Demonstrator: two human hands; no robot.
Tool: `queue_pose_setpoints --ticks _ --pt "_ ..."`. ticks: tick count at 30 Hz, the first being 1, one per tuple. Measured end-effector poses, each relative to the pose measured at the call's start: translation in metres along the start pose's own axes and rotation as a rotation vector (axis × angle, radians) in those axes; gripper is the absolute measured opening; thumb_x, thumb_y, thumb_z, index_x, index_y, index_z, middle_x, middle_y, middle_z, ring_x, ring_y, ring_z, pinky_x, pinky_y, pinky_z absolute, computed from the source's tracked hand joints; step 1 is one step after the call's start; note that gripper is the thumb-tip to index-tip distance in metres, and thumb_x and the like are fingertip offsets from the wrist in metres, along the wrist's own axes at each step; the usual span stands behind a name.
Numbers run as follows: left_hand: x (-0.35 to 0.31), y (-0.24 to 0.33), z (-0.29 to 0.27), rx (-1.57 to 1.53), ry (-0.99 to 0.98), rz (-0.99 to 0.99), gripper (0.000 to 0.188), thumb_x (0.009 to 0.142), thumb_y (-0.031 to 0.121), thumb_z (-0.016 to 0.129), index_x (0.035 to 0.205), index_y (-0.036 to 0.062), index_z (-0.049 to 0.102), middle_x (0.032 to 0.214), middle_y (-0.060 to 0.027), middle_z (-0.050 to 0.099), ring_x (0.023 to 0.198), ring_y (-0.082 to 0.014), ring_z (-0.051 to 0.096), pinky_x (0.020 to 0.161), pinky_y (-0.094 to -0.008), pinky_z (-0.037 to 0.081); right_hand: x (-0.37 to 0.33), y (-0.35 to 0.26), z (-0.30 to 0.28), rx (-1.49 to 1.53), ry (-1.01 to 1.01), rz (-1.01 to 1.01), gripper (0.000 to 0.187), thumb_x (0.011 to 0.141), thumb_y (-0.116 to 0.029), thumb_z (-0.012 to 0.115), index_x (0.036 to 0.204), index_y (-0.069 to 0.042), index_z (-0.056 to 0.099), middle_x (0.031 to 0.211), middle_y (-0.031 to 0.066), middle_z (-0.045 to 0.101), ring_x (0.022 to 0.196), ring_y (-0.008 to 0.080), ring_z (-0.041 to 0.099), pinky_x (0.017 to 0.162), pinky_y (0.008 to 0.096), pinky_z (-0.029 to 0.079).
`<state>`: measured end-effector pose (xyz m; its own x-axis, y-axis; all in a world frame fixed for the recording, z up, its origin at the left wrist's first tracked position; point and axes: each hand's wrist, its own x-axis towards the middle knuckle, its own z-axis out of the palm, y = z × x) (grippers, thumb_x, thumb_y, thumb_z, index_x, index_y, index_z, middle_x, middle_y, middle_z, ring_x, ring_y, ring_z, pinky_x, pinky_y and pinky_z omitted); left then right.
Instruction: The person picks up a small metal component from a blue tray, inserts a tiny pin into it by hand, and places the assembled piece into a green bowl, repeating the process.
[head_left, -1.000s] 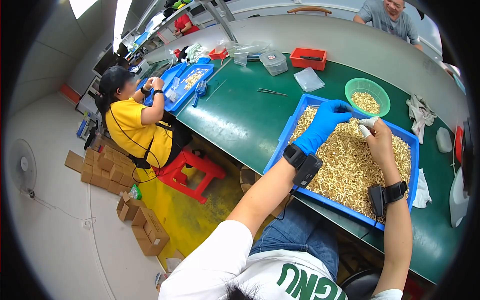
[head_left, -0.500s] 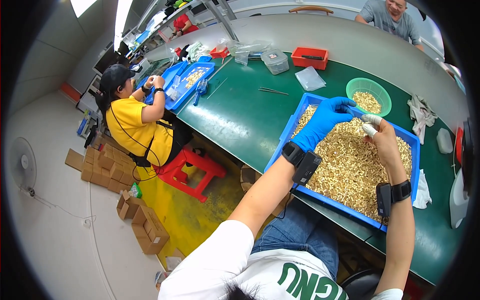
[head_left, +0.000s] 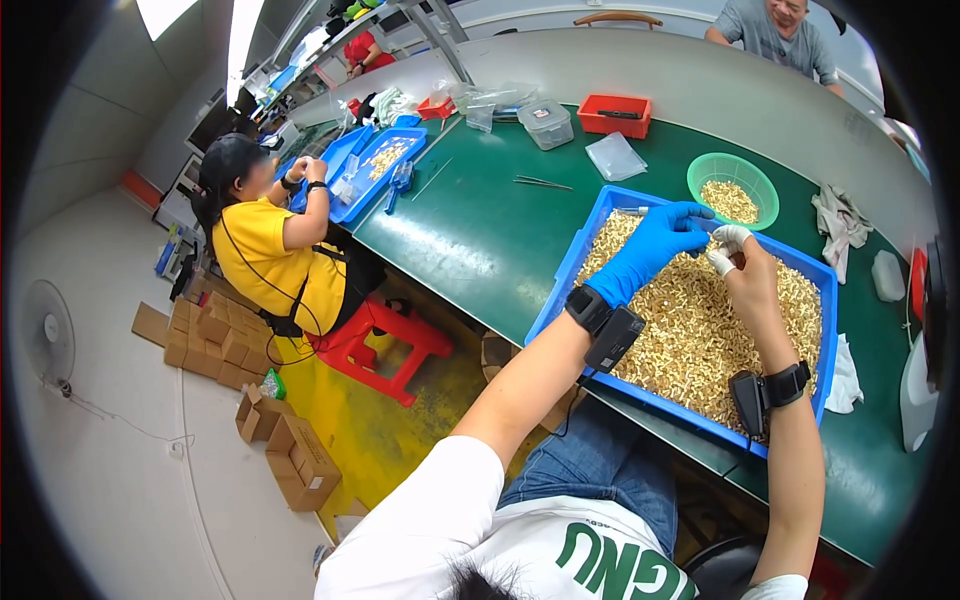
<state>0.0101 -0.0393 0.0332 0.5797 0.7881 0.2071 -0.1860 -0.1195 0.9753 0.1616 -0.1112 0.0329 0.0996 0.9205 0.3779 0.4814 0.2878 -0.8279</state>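
Over a blue tray (head_left: 566,290) heaped with small brass-coloured metal parts (head_left: 690,335), both my hands are raised close together. My left hand (head_left: 655,248) wears a blue glove; its fingers reach rightward and curl closed at the tips. White covers sit on fingertips of my right hand (head_left: 748,268), which is pinched closed beside the left fingertips. Whatever lies between the fingers of either hand is too small or hidden to make out. Just beyond the tray stands a green basket (head_left: 765,190) with more brass-coloured parts (head_left: 728,200) in it.
Tweezers (head_left: 543,183), a clear plastic bag (head_left: 615,157), a lidded clear box (head_left: 546,124) and a red bin (head_left: 590,116) lie farther back on the green table (head_left: 470,230). A cloth (head_left: 842,225) lies right of the basket. A co-worker in yellow (head_left: 265,235) sits at left.
My right hand has shifted slightly left and down, its fingertips nearer the left hand's. My left hand has dipped a little, uncovering a small pale object at the tray's far edge.
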Motion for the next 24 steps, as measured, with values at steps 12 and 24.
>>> queue_pose_setpoints --ticks 12,24 --pt "-0.009 0.034 0.035 0.209 0.052 0.022 0.023 0.082 0.013 0.057 0.100 -0.0001 0.063 0.079 -0.0037 0.063 0.074 -0.0098 0.058 0.072 -0.0246 0.046 0.000 0.026 -0.022 -0.306 0.092 -0.356 0.018 0.076 -0.006 0.059 0.094 -0.005 0.063 0.088 0.0110 0.062 0.080 0.0267 0.059 0.073 0.0348 0.046" --pt "0.001 -0.015 -0.009 0.233 0.031 -0.063 0.028 0.089 0.021 0.051 0.107 0.0025 0.062 0.070 0.0054 0.045 0.060 -0.0032 0.038 0.053 -0.0181 0.032 -0.005 0.019 -0.006 -0.077 0.118 -0.280 0.013 0.072 -0.011 0.063 0.083 -0.003 0.064 0.079 0.0147 0.061 0.079 0.0306 0.058 0.070 0.0386 0.046"
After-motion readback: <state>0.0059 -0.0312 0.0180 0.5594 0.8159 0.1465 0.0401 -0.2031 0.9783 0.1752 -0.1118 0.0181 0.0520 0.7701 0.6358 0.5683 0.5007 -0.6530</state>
